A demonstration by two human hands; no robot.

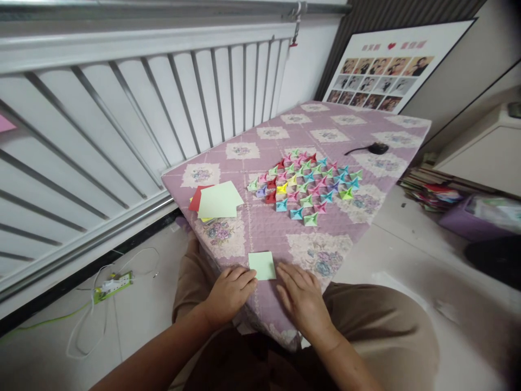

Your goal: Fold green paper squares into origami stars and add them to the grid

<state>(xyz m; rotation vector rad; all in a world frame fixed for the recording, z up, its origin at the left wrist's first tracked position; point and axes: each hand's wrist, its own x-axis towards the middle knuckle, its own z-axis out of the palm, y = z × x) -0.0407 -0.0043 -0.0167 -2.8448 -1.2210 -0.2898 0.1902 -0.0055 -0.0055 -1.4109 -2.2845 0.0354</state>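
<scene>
A small light-green sheet of paper (262, 266) lies flat on the table near its front corner. My left hand (231, 290) rests at the paper's left side, fingers stretched out, with the thumb at its lower left edge. On the other side, my right hand (300, 290) lies with fingers extended close to the right edge. Neither hand grips anything. Beyond them stand rows of small folded paper pieces (306, 201) in green, pink, red, blue and yellow. To the left is a loose stack of coloured paper sheets (220, 200), light green on top, with red and yellow showing beneath.
A purple floral cloth covers the table (277, 146). A black object with a short cable (377, 148) lies at the far right. The white radiator (195, 92) borders the left side. A photo board (378, 68) leans behind. A power strip (114, 286) is on the floor.
</scene>
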